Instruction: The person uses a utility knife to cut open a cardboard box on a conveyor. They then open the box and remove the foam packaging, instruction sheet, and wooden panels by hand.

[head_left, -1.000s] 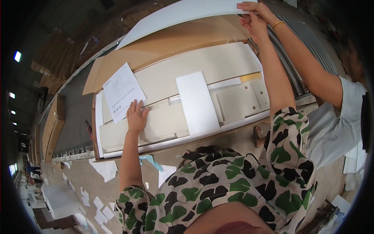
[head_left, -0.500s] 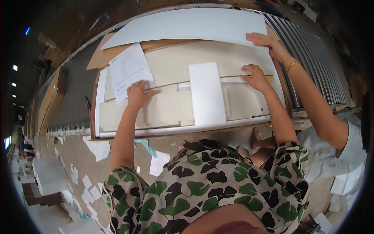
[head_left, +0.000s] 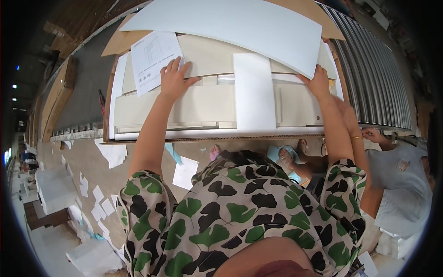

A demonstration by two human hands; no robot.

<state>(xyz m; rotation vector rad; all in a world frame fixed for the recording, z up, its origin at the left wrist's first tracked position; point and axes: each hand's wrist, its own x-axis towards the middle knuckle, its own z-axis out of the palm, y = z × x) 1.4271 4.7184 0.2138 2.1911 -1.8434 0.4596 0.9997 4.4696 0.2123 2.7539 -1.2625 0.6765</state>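
Observation:
An open cardboard box (head_left: 110,99) in front of me holds beige panels (head_left: 184,111) and a white foam strip (head_left: 254,94) lying across them. My left hand (head_left: 173,82) rests with spread fingers on the panels, its fingertips at the edge of a printed instruction sheet (head_left: 150,62). A large white foam sheet (head_left: 240,25) lies slanted over the far part of the box. Its near right corner sits between the thumb and fingers of my right hand (head_left: 318,82).
A co-worker's hand (head_left: 347,117) is blurred beside my right forearm. Metal rollers (head_left: 378,87) run along the right, and a dark conveyor surface (head_left: 85,92) lies left with a long carton (head_left: 59,97). Paper scraps (head_left: 185,172) litter the floor.
My right hand has moved up and taken the foam sheet's corner; that corner has come nearer. The co-worker's hand has left the sheet and dropped toward the box's right side.

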